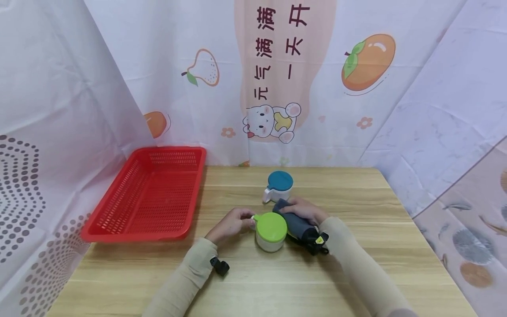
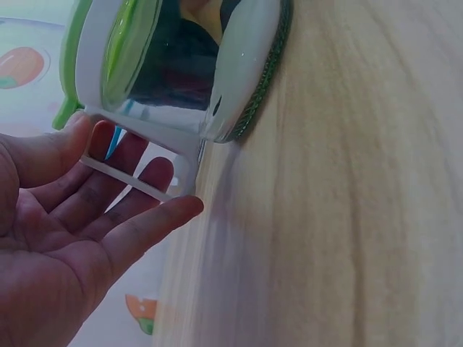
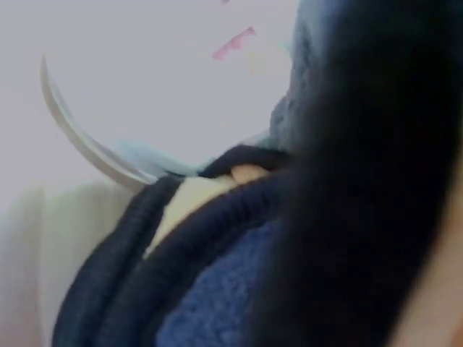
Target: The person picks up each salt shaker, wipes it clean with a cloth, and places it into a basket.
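My left hand [image 1: 231, 224] grips the white handle [image 2: 189, 163] of a seasoning jar with a green lid [image 1: 271, 227]. In the left wrist view, the thumb lies at the handle's top and fingers curl behind it; the jar's body [image 2: 177, 94] is see-through. To the jar's right, my right hand [image 1: 304, 209] holds a dark grey-blue soft cloth thing [image 1: 297, 224], fuzzy with dark edging in the right wrist view. Its exact kind cannot be told. Just behind that hand stands a second seasoning jar with a blue lid [image 1: 280, 181], its handle toward the left.
A red plastic basket [image 1: 198, 189] with slotted walls stands at the table's left. The wooden table [image 1: 269, 290] ends at a printed curtain [image 1: 222, 105] along the back. Black wrist devices [image 1: 220, 266] sit by both sleeves.
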`<state>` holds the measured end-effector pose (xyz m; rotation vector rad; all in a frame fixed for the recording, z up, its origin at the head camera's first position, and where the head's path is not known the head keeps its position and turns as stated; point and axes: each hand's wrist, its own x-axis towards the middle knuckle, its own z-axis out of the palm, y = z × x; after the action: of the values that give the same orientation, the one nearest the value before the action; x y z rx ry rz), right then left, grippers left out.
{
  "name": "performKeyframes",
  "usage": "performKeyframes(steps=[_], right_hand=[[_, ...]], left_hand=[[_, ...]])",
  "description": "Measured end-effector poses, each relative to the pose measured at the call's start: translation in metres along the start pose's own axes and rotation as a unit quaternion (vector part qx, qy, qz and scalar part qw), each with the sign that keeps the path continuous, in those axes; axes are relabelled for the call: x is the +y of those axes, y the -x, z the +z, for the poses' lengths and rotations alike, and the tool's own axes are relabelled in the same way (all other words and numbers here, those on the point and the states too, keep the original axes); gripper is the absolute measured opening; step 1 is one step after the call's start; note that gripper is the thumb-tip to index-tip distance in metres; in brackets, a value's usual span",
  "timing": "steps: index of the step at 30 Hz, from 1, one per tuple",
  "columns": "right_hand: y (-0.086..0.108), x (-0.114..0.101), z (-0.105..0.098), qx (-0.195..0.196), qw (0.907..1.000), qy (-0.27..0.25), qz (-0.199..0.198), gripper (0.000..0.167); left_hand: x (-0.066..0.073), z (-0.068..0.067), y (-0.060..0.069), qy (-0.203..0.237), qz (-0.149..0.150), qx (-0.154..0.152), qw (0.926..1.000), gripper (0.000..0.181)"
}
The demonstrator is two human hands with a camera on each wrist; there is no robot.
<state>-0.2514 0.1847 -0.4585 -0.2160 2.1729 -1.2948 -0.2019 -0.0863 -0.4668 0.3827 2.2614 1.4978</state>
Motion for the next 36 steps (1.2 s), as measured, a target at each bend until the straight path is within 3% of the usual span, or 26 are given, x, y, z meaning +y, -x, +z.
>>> performKeyframes(steps=[5,15,22,31,36], right_hand=[[0.010,0.006,0.003,0.026,0.9991,-0.027,0.022,0.045],[0.026,0.012,0.008,0.069,0.9963,-0.043,0.027,0.052],[0.032,0.015,0.008,0.056,0.9960,-0.070,0.005,0.049],[0.034,0.020,0.009,0.042,0.9946,-0.094,0.001,0.055],[0.035,0.019,0.005,0.032,0.9948,-0.097,0.004,0.054]], left_hand=[[-0.002,0.001,0.000,0.015,-0.005,0.005,0.9999,0.019],[-0.004,0.001,0.000,0.026,0.003,0.008,0.9996,0.019],[-0.010,0.002,-0.001,0.012,0.030,0.010,0.9994,0.019],[-0.012,-0.005,-0.001,0.002,0.032,-0.035,0.9989,0.021],[-0.014,-0.008,-0.003,-0.002,0.050,-0.051,0.9974,0.024]])
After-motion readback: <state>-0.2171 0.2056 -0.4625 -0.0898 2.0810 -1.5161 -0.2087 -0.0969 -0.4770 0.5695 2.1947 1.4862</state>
